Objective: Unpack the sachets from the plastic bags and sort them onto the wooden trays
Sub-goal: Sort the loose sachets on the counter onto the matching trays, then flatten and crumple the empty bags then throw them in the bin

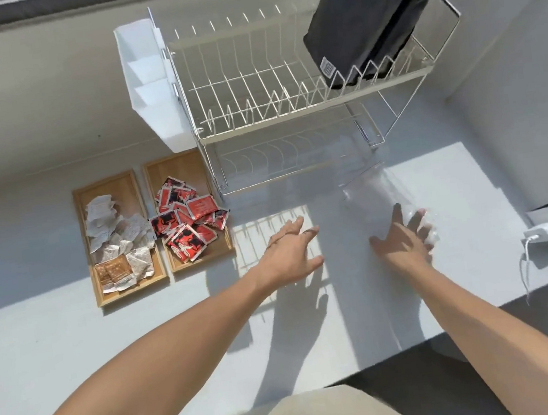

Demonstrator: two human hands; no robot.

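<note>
Two wooden trays lie side by side on the white counter. The left tray holds several white sachets and brown ones at its near end. The right tray is heaped with red sachets, some spilling over its right edge. A clear plastic bag lies flat on the counter to the right. My right hand rests spread on the bag's near end, its fingers pressing the plastic. My left hand hovers open above the counter between the trays and the bag, holding nothing.
A two-tier wire dish rack stands behind the trays, with a white cutlery holder on its left side and a black bag leaning in its top tier. A white charger with cable sits at the right counter edge.
</note>
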